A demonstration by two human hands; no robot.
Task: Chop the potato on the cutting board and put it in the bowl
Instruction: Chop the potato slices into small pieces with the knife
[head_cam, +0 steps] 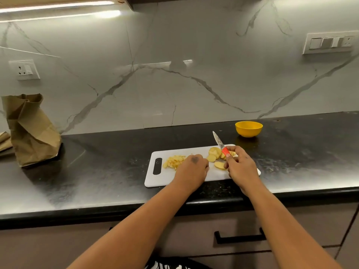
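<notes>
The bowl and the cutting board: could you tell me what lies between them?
Bare black counter; in the head view, nothing sits between the yellow bowl and the board.

Both bare forearms are reaching forward and converging toward the middle. Left hand [192,167] is lying palm down, back of hand facing up, fingers curled under; whether it is holding anything cannot be told. Right hand [240,164] is gripping a knife [221,145] by its handle, fingers wrapped round it, blade pointing up and away from the body.
</notes>
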